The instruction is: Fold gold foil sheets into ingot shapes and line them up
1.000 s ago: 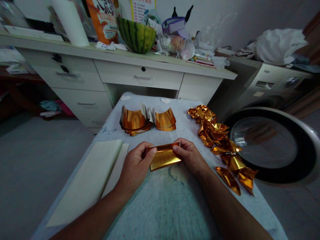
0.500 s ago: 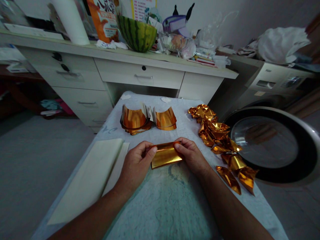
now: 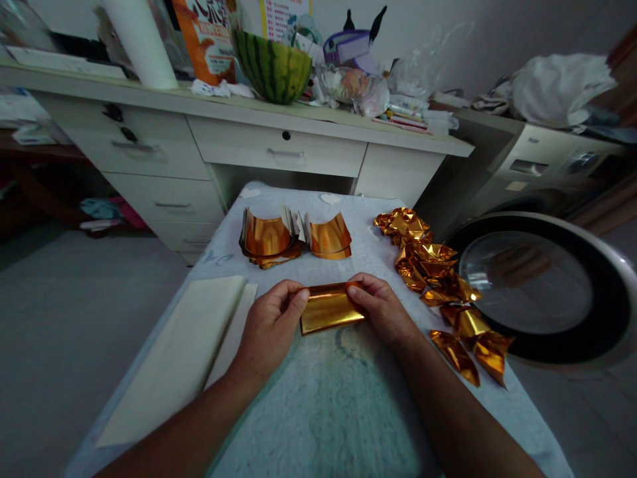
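2 bare hands meet near the center of the frame in the head view, with 1 gold foil piece (image 3: 331, 312) stretched between them above the table. The left hand (image 3: 269, 325) has its thumb and fingers clamped on the upper left end of the foil; the right hand (image 3: 384, 311) pinches the upper right end, thumb on the front face and fingers behind. A darker orange band runs along the piece's upper edge, and the lower edge slants up slightly toward the right.

Just above center in the frame, 2 curved foil stacks stand side by side on the patterned tablecloth (image 3: 318, 418), the left stack (image 3: 267, 238) and the right stack (image 3: 329, 239), both with their ends bent upward. Right of center, a row of folded foil shapes (image 3: 428, 262) runs down toward the lower right, near an open round door (image 3: 527, 279). At lower left lie pale folded sheets (image 3: 174, 362), near the left forearm.

Across the top of the frame, a white desk (image 3: 279, 151) bears a cut watermelon (image 3: 273, 70), an orange bag (image 3: 206, 46) and a white roll (image 3: 142, 46). At upper right, a white plastic bag (image 3: 562, 89) sits on a gray appliance (image 3: 522, 149).
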`<state>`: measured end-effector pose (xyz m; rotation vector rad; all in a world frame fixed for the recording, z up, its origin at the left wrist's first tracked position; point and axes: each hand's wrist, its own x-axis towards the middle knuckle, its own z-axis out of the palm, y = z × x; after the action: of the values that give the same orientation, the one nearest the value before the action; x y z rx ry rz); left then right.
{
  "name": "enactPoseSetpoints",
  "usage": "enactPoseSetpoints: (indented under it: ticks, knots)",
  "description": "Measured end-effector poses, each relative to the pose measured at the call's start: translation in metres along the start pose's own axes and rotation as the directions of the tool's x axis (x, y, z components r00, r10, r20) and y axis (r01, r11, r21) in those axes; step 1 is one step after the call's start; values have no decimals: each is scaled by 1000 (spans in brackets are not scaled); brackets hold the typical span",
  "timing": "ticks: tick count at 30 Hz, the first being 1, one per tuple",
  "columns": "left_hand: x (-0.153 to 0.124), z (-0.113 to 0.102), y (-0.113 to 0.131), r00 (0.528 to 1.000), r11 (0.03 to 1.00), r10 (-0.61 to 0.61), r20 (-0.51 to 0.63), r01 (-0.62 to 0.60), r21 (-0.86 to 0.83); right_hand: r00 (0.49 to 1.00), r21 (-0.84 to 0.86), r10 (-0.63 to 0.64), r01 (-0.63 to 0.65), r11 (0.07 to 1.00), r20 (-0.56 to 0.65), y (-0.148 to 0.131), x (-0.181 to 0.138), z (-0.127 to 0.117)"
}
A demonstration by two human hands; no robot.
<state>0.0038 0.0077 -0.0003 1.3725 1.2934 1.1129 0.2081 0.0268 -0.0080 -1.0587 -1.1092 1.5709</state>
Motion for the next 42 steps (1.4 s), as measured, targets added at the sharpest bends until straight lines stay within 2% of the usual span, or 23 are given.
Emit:
enactPoseSetpoints:
  ticks: [10,20,42]
  knots:
    - [0,-1,-1,1000,1000,-22,-1,22,20,1000,-48,-15,16,999,12,-4,0,2]
    - [-1,-2,-3,1000,999,-13,-13,14,37,1000,-16,23,-23,1000,-10,-5,-2,5]
    - [-1,-1,-5,1000,999,-28,-13,29,24,999,-7,20,-20,1000,-41,-5,-2,4]
